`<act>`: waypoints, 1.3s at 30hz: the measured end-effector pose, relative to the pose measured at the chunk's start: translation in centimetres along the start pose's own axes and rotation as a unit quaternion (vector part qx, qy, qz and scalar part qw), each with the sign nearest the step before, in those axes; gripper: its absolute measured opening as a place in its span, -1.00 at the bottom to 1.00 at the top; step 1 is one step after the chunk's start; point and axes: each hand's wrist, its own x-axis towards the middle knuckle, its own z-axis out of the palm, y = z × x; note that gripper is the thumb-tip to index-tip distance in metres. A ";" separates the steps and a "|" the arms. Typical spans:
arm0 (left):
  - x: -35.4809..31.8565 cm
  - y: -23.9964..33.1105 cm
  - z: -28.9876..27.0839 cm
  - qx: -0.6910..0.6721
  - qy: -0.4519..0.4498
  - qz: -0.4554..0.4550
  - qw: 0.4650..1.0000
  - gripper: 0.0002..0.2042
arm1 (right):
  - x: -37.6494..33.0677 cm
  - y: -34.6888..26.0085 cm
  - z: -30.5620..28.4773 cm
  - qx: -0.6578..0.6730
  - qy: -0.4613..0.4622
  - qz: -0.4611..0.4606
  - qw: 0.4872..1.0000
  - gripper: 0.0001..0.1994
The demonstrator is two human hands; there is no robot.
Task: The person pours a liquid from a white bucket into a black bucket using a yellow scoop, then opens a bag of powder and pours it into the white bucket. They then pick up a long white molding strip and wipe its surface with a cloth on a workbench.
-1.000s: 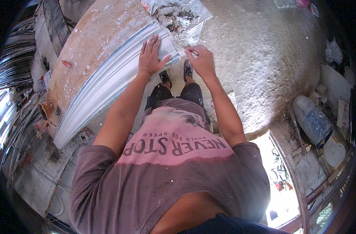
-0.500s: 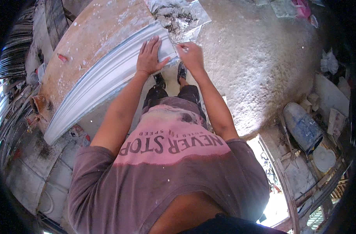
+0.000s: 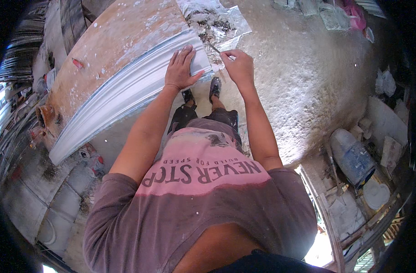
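A long white ridged moulding [image 3: 126, 93] with pale blue edges lies on a worn brown tabletop [image 3: 121, 32]. Near its far right end my left hand [image 3: 183, 70] rests flat, fingers spread over the ridges. My right hand [image 3: 239, 67] is closed around a thin, dark, narrow tool [image 3: 213, 47], perhaps a blade; its exact kind is unclear. The tool's tip points up and left, just past the moulding's end and apart from it. Part of the tool is hidden inside my fingers.
Crumpled plastic sheet with dark debris [image 3: 217, 27] lies beyond the moulding's end. A small red object [image 3: 77, 63] sits on the tabletop. To the right stand a blue-stained cylindrical container [image 3: 352, 155] and a round white lid [image 3: 376, 194]. My shoes [image 3: 214, 88] show below the moulding's end.
My right hand has moved right, away from the moulding's end, and the thin tool now shows clearly. My left hand stays flat on the moulding. The whole view has shifted slightly.
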 end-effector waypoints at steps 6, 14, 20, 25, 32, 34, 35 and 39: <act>0.4 0.2 -0.2 -0.002 -0.003 0.013 1.000 -0.25 | 3.8 1.4 2.2 -0.020 0.033 -0.031 0.999 -0.76; -0.2 0.1 -0.1 -0.005 -0.004 0.004 1.000 -0.28 | 0.9 1.1 -1.2 -0.066 -0.053 -0.036 0.996 -0.75; -0.4 0.2 -0.1 -0.004 -0.011 -0.006 1.000 -0.27 | -1.2 1.7 -0.9 0.009 -0.022 -0.043 0.999 -0.76; 0.2 -0.4 -0.2 0.001 -0.015 0.004 1.000 -0.26 | 2.6 1.1 1.3 -0.017 0.022 -0.051 0.998 -0.74; 0.1 -0.4 -0.2 0.002 0.002 0.008 1.000 -0.27 | 3.5 1.6 2.9 -0.042 0.012 -0.060 0.997 -0.76; -0.1 0.0 -0.3 -0.016 0.001 0.002 1.000 -0.28 | 4.8 1.0 2.7 -0.067 0.022 -0.083 0.994 -0.77; -0.3 -0.1 -0.5 -0.023 0.001 -0.007 1.000 -0.29 | 5.4 -0.3 1.7 -0.095 0.023 -0.112 0.989 -0.78; -1.0 -0.6 -0.6 -0.025 0.019 0.000 0.999 -0.31 | 6.0 -4.1 -0.2 -0.174 -0.111 -0.302 0.931 -0.85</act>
